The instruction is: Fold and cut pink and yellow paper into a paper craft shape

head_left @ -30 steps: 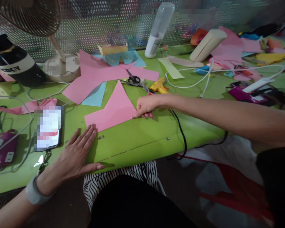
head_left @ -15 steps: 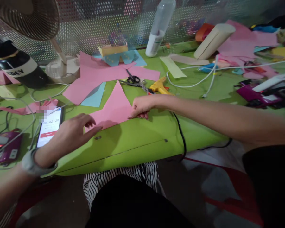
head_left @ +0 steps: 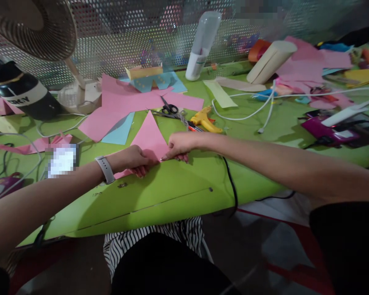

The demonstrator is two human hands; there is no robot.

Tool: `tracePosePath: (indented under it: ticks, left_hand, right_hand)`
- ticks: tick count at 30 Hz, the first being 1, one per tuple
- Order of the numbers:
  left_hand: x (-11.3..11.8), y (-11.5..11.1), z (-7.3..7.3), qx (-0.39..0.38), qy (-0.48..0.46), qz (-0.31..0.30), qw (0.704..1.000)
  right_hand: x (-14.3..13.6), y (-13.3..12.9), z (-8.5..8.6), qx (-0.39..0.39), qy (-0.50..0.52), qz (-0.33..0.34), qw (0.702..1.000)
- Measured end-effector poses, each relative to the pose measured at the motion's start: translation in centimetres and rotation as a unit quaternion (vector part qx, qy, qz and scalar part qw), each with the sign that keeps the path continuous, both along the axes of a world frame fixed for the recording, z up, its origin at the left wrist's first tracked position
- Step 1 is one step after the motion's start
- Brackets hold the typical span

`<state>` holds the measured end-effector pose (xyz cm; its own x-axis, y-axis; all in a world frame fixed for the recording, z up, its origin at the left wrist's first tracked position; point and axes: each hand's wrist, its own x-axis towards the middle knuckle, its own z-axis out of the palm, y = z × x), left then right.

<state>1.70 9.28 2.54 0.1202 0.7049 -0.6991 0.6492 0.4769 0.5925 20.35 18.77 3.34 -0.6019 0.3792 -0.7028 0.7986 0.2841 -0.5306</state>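
A pink sheet of paper (head_left: 149, 137) with a pointed top lies folded on the green table (head_left: 172, 188). My left hand (head_left: 134, 159) grips its near edge left of the middle, fingers curled. At the right end of that edge my right hand (head_left: 178, 146) pinches the paper between thumb and bent fingers. Just beyond the paper's tip rest dark-handled scissors (head_left: 170, 108). A yellow glue gun (head_left: 206, 120) lies past my right hand. The part of the paper under my left hand and wrist is hidden.
Behind lie more pink paper (head_left: 117, 98) and blue paper (head_left: 119, 129). A fan (head_left: 76, 98), a dark bottle (head_left: 27, 90) and a phone (head_left: 62, 162) are on the left. A clear bottle (head_left: 199, 49), a paper roll (head_left: 272, 61) and white cable (head_left: 238, 118) stand or lie farther right.
My left hand has moved right along the near edge and closed on the paper; before, its fingers were spread at the left end. My right hand keeps its pinch.
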Motion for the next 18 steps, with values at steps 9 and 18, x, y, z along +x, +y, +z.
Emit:
tracePosePath:
  ticks: [9, 18]
  left_hand:
    - [-4.2, -3.6, 0.9, -0.028, 0.067, 0.028, 0.997]
    - [-11.0, -10.1, 1.8, -0.021, 0.154, 0.081, 0.985]
  right_hand:
    - [0.2, -0.2, -0.3, 0.000, 0.007, -0.012, 1.000]
    - [0.1, -0.7, -0.2, 0.024, 0.010, -0.027, 0.999]
